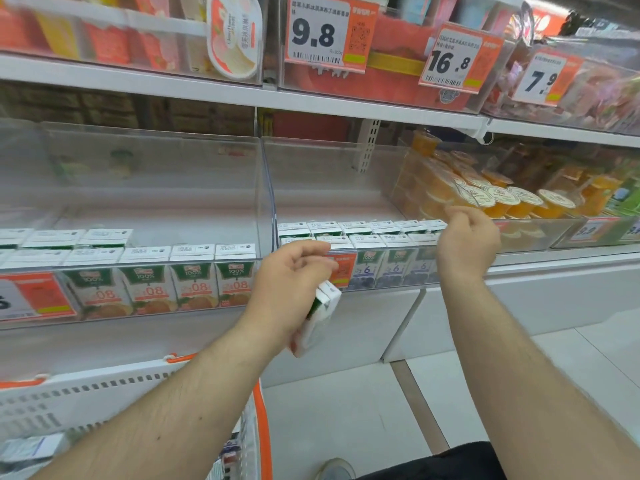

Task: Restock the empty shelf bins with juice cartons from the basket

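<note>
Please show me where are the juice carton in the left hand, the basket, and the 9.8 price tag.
juice carton [323, 308]: head view, white top end.
basket [104, 393]: head view, white slotted wall.
9.8 price tag [317, 32]: head view, printed digits.

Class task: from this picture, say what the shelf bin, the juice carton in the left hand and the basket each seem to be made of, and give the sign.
Shelf bin: clear, glossy rigid plastic; the cartons show through its walls.
Juice carton, held by the left hand: probably coated paperboard; printed faces, folded edges.
Basket: apparently matt white moulded plastic; slotted wall, orange trim.
</note>
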